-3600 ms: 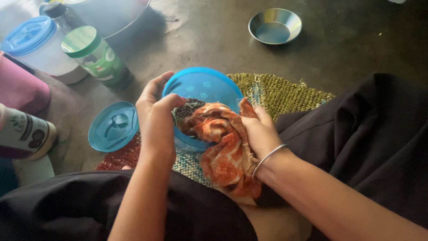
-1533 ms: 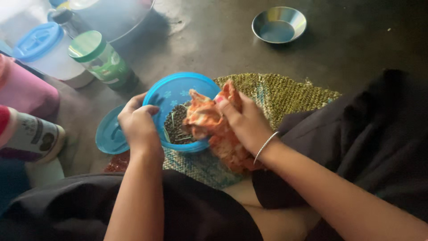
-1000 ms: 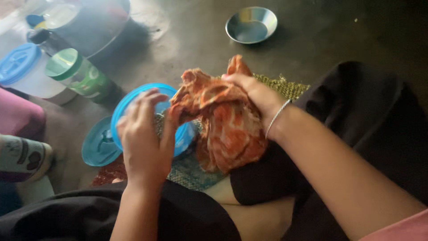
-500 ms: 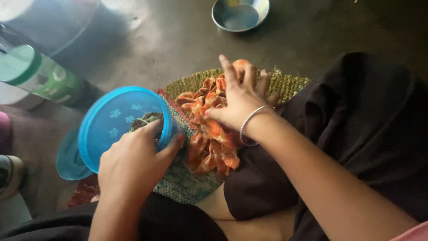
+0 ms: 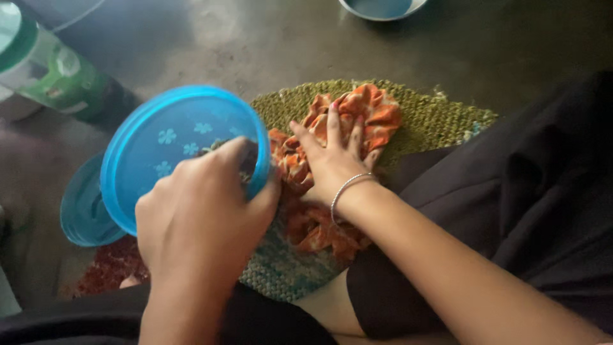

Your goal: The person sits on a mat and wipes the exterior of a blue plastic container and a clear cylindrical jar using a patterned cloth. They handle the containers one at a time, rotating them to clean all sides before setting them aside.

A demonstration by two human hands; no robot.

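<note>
My left hand (image 5: pixel 201 211) grips the near rim of a round blue plastic container (image 5: pixel 172 144) and holds it tilted, its mouth turned toward me. Dark seeds with a few green stalks show just inside the rim by my fingers. My right hand (image 5: pixel 332 156), a thin silver bangle on its wrist, lies flat with fingers spread on an orange and white patterned cloth (image 5: pixel 377 112). The cloth is spread on a woven green mat (image 5: pixel 434 118) on the floor, right of the container.
A blue lid (image 5: pixel 80 214) lies on the floor left of the container. A green-capped jar (image 5: pixel 51 67) lies at the top left. A steel bowl (image 5: pixel 380 6) shows at the top edge. My black-clothed legs fill the right and bottom.
My right hand took the cloth out of the container, lifted it, then laid it on the mat and pressed it flat. My left hand tilted and raised the container.
</note>
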